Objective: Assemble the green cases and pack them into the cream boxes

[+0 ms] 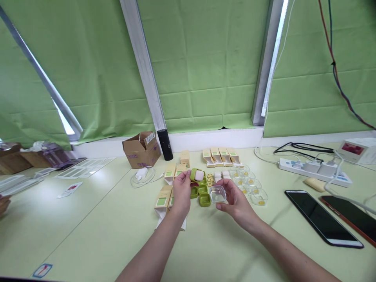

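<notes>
My left hand (182, 191) pinches a small green square case (193, 174) with a pale pink pad (199, 175) at its front. Between the fingers and thumb of my right hand (235, 199) is a clear plastic square cup (217, 194), just right of the green case and apart from it. Below and between the hands, several green square cases (205, 200) lie on the table. Small yellow pieces (209, 179) and pale square pads (225, 174) sit behind the right hand. Several clear covers with yellow spots (252, 182) stand to its right.
Folded cream cartons (162, 200) lie beside my left hand, with more cartons (225, 156) at the back. A brown cardboard box (141, 150) and black bottle (165, 145) stand by the wall. Phones (323, 217) and a power strip (315, 171) occupy the right. Another person's hand (4, 204) shows far left.
</notes>
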### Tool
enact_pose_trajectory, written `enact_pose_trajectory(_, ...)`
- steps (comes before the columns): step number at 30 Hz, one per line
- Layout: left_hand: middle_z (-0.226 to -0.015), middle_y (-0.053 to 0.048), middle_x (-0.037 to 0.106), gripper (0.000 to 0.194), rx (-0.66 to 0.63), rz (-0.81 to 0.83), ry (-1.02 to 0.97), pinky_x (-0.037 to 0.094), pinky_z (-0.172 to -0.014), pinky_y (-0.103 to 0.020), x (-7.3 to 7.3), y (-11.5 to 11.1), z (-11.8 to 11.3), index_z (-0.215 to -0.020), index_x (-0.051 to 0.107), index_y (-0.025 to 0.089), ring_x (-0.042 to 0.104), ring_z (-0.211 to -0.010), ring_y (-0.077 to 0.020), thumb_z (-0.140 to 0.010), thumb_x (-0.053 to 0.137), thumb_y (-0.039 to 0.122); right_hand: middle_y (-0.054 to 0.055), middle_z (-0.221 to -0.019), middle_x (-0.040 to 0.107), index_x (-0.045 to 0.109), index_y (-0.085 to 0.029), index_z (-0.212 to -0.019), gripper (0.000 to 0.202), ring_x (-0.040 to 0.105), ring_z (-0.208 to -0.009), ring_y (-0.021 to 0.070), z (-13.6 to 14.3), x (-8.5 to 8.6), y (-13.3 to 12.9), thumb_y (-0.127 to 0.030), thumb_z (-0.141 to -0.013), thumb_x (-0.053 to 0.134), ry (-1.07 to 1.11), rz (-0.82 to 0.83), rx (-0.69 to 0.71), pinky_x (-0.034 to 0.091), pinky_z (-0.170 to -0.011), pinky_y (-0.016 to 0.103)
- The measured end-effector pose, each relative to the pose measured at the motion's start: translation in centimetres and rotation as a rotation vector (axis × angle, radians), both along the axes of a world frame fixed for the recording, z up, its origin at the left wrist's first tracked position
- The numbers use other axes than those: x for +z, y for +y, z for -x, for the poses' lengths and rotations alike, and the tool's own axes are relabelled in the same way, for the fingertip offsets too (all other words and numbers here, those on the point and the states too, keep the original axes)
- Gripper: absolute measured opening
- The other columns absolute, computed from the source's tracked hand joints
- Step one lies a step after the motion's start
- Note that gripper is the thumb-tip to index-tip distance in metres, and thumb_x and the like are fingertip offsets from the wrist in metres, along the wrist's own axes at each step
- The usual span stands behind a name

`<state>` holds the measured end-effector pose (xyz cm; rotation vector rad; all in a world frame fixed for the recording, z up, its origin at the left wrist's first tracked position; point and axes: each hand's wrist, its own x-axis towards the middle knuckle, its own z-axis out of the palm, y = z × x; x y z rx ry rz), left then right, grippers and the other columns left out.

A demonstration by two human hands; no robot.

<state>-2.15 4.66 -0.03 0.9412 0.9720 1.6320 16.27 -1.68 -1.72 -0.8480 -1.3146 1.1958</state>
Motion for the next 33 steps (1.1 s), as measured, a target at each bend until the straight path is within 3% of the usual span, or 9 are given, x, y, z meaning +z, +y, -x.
enact_pose_trajectory(5, -0.077, -0.005, 0.074, 0.036, -0.107, 0.095, -0.235, 0.051, -0.062, -0.025, -0.3, 0.5, 0.2, -0.088, 0.069, 0.013, 0.067, -0.064, -0.0144, -0.066, 0.091, 0.032, 0.002, -0.109, 0.061, 0.055, -0.029, -0.115, 0.049, 0.054, -0.096, 0.0222, -0.8, 0.3, -0.2, -0.022, -0.071, 0.075, -0.237, -0.057, -0.116, 0.049, -0.086, 0.038)
enact_pose_trajectory(11, -0.081, -0.007, 0.076, 0.025, -0.104, 0.132, -0.290, 0.054, -0.065, -0.027, -0.4, 0.9, 0.6, -0.091, 0.068, 0.014, 0.069, -0.066, -0.0154, -0.072, 0.081, 0.021, 0.003, -0.112, 0.063, 0.053, -0.028, -0.114, 0.042, 0.060, -0.110, 0.0258, -4.1, 0.8, 0.7, -0.028, -0.077, 0.074, -0.293, -0.114, -0.144, 0.048, -0.099, 0.043)
enact_pose_trajectory(16, -0.081, -0.007, 0.076, 0.024, -0.122, 0.124, -0.308, 0.055, -0.067, -0.026, 0.0, 0.6, 0.4, -0.093, 0.068, 0.013, 0.070, -0.068, -0.0155, -0.073, 0.080, 0.019, 0.006, -0.126, 0.061, 0.060, -0.030, -0.112, 0.040, 0.053, -0.124, 0.0330, -9.0, 0.6, 1.1, -0.040, -0.077, 0.078, -0.606, -0.261, -0.470, 0.040, -0.111, 0.053)
enact_pose_trajectory(18, -0.080, -0.007, 0.076, 0.023, -0.126, 0.118, -0.311, 0.055, -0.066, -0.026, 0.1, 0.4, 0.2, -0.093, 0.069, 0.013, 0.070, -0.067, -0.0151, -0.074, 0.080, 0.019, 0.008, -0.128, 0.059, 0.063, -0.030, -0.112, 0.038, 0.049, -0.127, 0.0354, -10.2, -0.1, 0.9, -0.040, -0.078, 0.076, -0.752, -0.308, -0.538, 0.039, -0.111, 0.055)
enact_pose_trajectory(25, -0.081, -0.007, 0.075, 0.023, -0.118, 0.115, -0.307, 0.056, -0.066, -0.026, 0.0, 0.5, 0.2, -0.094, 0.069, 0.013, 0.070, -0.066, -0.0148, -0.075, 0.081, 0.019, 0.011, -0.134, 0.052, 0.067, -0.030, -0.114, 0.040, 0.045, -0.127, 0.0390, -10.7, -3.5, 0.0, -0.031, -0.074, 0.076, -1.099, -0.338, -0.543, 0.042, -0.103, 0.056)
enact_pose_trajectory(33, -0.079, -0.006, 0.076, 0.022, -0.106, 0.126, -0.325, 0.056, -0.065, -0.026, 0.3, 0.4, 0.0, -0.089, 0.067, 0.014, 0.069, -0.065, -0.0150, -0.071, 0.080, 0.015, 0.013, -0.137, 0.051, 0.065, -0.028, -0.118, 0.046, 0.044, -0.129, 0.0383, -11.0, -3.7, -0.1, -0.025, -0.073, 0.073, -1.273, -0.356, -0.589, 0.040, -0.105, 0.053)
